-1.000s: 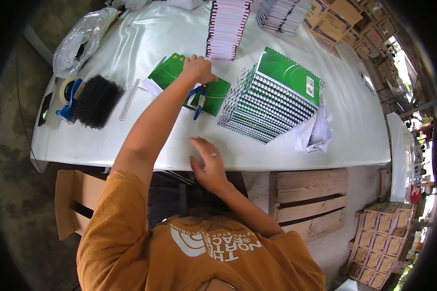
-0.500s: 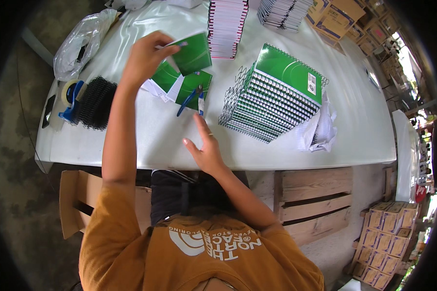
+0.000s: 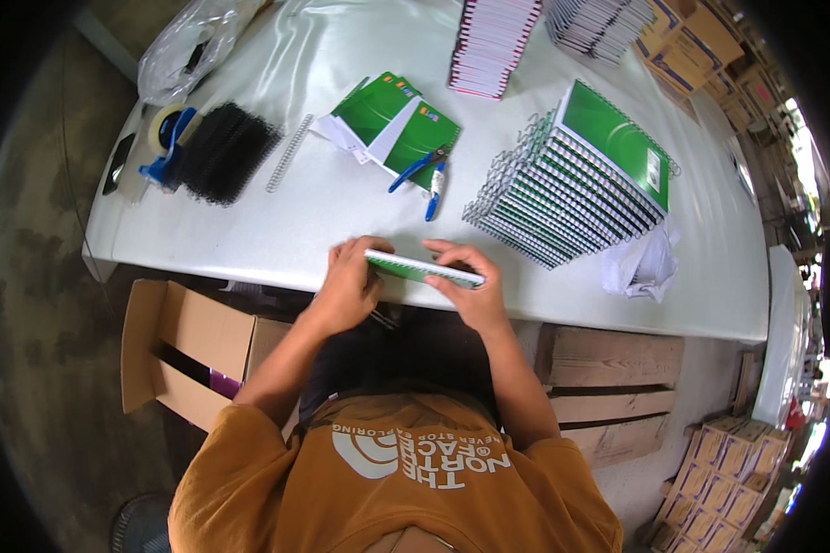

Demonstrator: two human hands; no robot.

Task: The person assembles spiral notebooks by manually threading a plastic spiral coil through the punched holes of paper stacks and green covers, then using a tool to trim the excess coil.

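Observation:
Close to the table's front edge, both hands hold a green-covered notebook (image 3: 420, 268) on its side, with its white page edge facing up. My left hand (image 3: 346, 284) is closed around its left end, and my right hand (image 3: 473, 288) grips the right end between thumb and fingers. No coil shows on this notebook. Beyond the hands lie several loose green notebooks (image 3: 371, 117) with white sheets among them. Blue-handled pliers (image 3: 424, 172) rest partly over the nearest one. A single wire coil (image 3: 289, 153) lies to their left.
At right rises a tall stack of coil-bound green notebooks (image 3: 613, 152) beside a crumpled white plastic bag (image 3: 650, 263). A black pile of coils (image 3: 229, 150) and a blue tape dispenser (image 3: 164, 164) sit at left. An open cardboard box (image 3: 203, 332) stands below the table edge.
My left hand has brought a green notebook from the loose pile back to the table's front edge. My right hand, empty before, now grips it too. The head view has shifted.

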